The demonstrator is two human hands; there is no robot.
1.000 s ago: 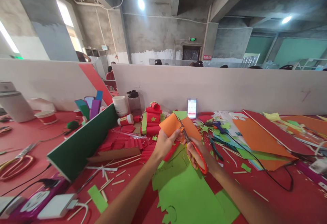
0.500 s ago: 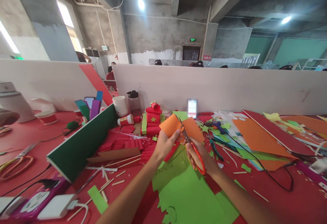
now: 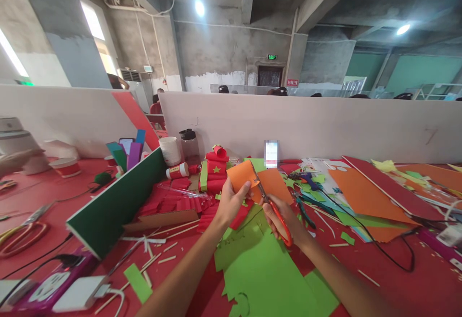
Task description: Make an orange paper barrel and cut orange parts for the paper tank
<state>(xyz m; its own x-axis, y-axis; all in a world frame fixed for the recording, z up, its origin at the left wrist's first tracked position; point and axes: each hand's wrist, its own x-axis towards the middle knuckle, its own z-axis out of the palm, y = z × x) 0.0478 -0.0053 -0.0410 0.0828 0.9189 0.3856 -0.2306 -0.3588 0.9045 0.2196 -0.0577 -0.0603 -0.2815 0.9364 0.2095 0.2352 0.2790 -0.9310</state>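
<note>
While the orange paper (image 3: 249, 176) is held up just above the counter (image 3: 397, 278), near the middle of the view, the blades of the red-handled scissors (image 3: 271, 206) bite into its right edge. That sheet is curled, and its left part is pinched between the thumb and fingers of the left hand (image 3: 230, 203), which is closed on it. To its right, the right hand (image 3: 283, 220) is wrapped around the scissors, fingers through the red loops; the blades point up and away from the person, tilted a little to the left.

Under both hands lies a big sheet of green paper (image 3: 263, 273) with ragged cut edges, flat on the red counter. Just beyond the orange piece stands a small stack of red paper rolls (image 3: 214, 170), one marked with a yellow star, and to the right of that a phone (image 3: 271, 153) propped upright against the white partition (image 3: 325, 124). To the left, a long green board (image 3: 115, 206) leans at an angle, with white paper cups (image 3: 170, 150) and a dark-lidded bottle (image 3: 189, 146) behind it. Off to the right, large orange and dark red sheets (image 3: 371, 191) overlap among scraps, and a black cable (image 3: 393, 254) loops across the counter. A white charger (image 3: 81, 292) sits at the near left.
</note>
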